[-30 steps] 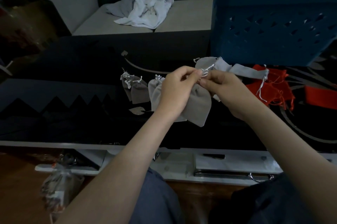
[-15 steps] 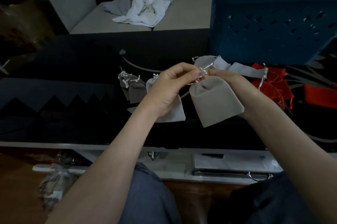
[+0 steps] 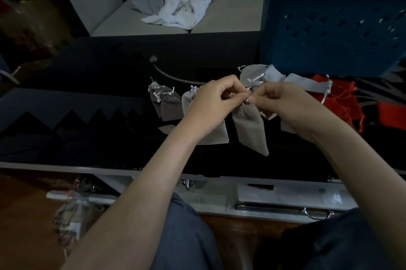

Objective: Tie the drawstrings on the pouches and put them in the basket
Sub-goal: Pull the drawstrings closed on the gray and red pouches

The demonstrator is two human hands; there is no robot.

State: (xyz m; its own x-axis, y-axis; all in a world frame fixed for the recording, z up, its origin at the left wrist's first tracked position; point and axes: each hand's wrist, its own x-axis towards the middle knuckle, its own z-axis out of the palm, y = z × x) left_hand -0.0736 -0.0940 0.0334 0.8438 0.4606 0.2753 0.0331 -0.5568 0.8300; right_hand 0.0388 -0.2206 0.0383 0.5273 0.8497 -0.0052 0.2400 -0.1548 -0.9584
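As left hand and right hand pinch its drawstring, the grey pouch (cinched) dangles.

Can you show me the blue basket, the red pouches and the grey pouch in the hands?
blue basket (image 3: 329, 34): head view, on its front wall.
red pouches (image 3: 343, 96): head view, middle of the pile.
grey pouch (image 3: 250, 129): head view, on its hanging body.

Head-worn view, facing forward and down, close over table
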